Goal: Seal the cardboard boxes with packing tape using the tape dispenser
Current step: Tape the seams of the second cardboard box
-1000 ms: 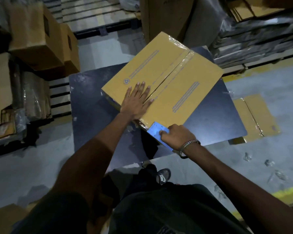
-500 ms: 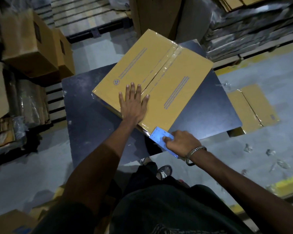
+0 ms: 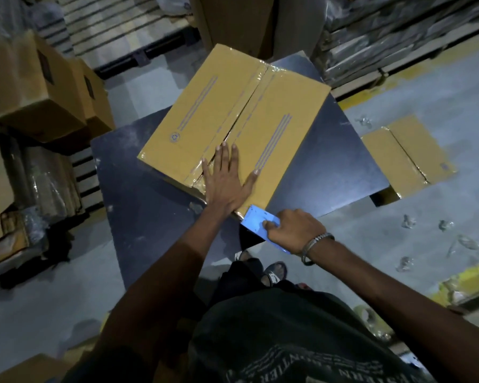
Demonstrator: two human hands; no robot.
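A yellow-brown cardboard box (image 3: 277, 117) lies on a dark table (image 3: 150, 205), its two top flaps meeting at a centre seam with clear tape along it. My left hand (image 3: 227, 181) lies flat with spread fingers on the near end of the seam, pressing the flaps down. My right hand (image 3: 291, 230) grips a blue tape dispenser (image 3: 256, 223) at the box's near corner, just off its edge. A bracelet sits on the right wrist.
Closed cardboard boxes (image 3: 39, 84) stand at the left. A flattened box (image 3: 407, 156) lies on the grey floor to the right, with scraps of crumpled tape near it. Stacks of wrapped flat cartons (image 3: 385, 31) and a pallet fill the back. My feet are below the table edge.
My left hand slid right, from the left flap onto the seam. The right hand with the dispenser stayed at the near corner. The view shifted slightly.
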